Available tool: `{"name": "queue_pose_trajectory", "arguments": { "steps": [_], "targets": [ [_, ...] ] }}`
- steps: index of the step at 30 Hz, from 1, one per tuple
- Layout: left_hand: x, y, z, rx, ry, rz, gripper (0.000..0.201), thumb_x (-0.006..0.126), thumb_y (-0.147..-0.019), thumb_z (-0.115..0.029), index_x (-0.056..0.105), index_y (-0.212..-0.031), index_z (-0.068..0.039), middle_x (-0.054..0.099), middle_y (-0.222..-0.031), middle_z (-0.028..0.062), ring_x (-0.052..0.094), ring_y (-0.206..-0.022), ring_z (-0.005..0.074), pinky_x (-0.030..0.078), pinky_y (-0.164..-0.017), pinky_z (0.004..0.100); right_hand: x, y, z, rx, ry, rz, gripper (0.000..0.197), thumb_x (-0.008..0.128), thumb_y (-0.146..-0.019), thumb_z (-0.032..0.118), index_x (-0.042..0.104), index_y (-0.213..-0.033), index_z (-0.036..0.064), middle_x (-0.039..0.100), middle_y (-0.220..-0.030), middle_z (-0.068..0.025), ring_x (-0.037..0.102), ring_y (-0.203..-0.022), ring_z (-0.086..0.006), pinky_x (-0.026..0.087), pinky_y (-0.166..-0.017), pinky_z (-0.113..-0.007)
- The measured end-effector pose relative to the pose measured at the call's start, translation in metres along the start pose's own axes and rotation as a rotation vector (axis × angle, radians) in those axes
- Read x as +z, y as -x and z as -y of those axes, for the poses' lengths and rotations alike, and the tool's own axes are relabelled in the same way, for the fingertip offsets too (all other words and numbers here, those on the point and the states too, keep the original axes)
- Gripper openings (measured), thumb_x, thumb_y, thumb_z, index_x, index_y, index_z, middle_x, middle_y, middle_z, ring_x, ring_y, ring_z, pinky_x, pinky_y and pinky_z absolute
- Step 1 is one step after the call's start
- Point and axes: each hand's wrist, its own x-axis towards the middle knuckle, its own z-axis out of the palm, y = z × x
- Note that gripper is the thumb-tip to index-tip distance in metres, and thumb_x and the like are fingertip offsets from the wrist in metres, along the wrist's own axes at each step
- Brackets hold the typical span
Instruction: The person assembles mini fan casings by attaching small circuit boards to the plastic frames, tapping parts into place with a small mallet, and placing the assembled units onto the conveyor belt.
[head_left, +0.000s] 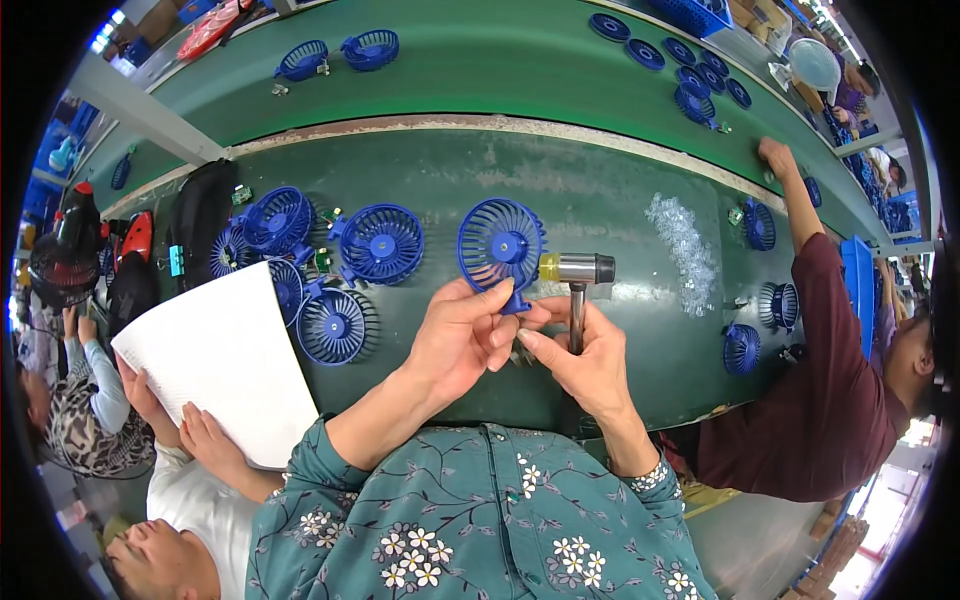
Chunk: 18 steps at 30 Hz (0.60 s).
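Observation:
My left hand [460, 330] is closed on the short stem of a blue fan housing [503, 245], held upright with its round slatted cage facing me. Close against that stem, my right hand [590, 360] has its thumb and fingers bent together; whatever is between them is too small to make out. A hammer [577, 268] with a metal head, one yellow face and one black face shows just beyond my right hand. Its handle runs down past the fingers, partly hidden by them. Left of my hands sit more blue fan housings [382, 245], some with small green circuit boards attached.
A pile of small clear pieces [682, 255] lies right of the hammer. Beyond the worktable's raised edge [480, 123], a green belt [480, 75] carries blue parts. A person at left holds a white sheet [225, 360] over the table. Another person's arm [800, 200] reaches in from the right.

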Motion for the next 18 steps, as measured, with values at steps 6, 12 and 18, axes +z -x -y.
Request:
{"name": "queue_pose_trajectory", "arguments": {
  "steps": [6,12,18],
  "targets": [
    [-0.004,0.002,-0.001,-0.02,0.053,0.042,0.024,0.052,-0.101,-0.019,0.056,-0.114,0.001,0.068,-0.098,0.0188,0.05,-0.058,0.0056,0.04,-0.042,0.0202,0.011,0.0,0.001,-0.019,-0.246,0.019,0.044,0.074,-0.084,0.004,0.055,-0.123,-0.0026,0.067,-0.105,-0.0048,0.058,-0.082,-0.0049,0.044,-0.061,-0.02],
    [-0.001,0.001,0.001,0.021,-0.022,0.022,0.026,0.051,-0.101,-0.019,0.055,-0.117,0.001,0.068,-0.098,0.0174,0.051,-0.058,0.0069,0.042,-0.041,0.0208,-0.002,-0.001,-0.003,-0.19,0.191,-0.019,0.043,0.071,-0.083,0.005,0.057,-0.124,0.0013,0.069,-0.094,-0.0038,0.06,-0.074,-0.0072,0.046,-0.059,-0.025],
    [-0.002,-0.002,0.004,0.155,-0.127,-0.001,0.026,0.058,-0.097,-0.017,0.048,-0.118,-0.005,0.068,-0.091,0.0168,0.054,-0.05,0.0125,0.042,-0.037,0.0257,-0.003,-0.003,0.015,-0.24,0.537,-0.101,0.037,0.07,-0.08,0.007,0.06,-0.116,0.0032,0.068,-0.079,-0.0091,0.064,-0.061,-0.0153,0.049,-0.056,-0.03]
  ]
}}
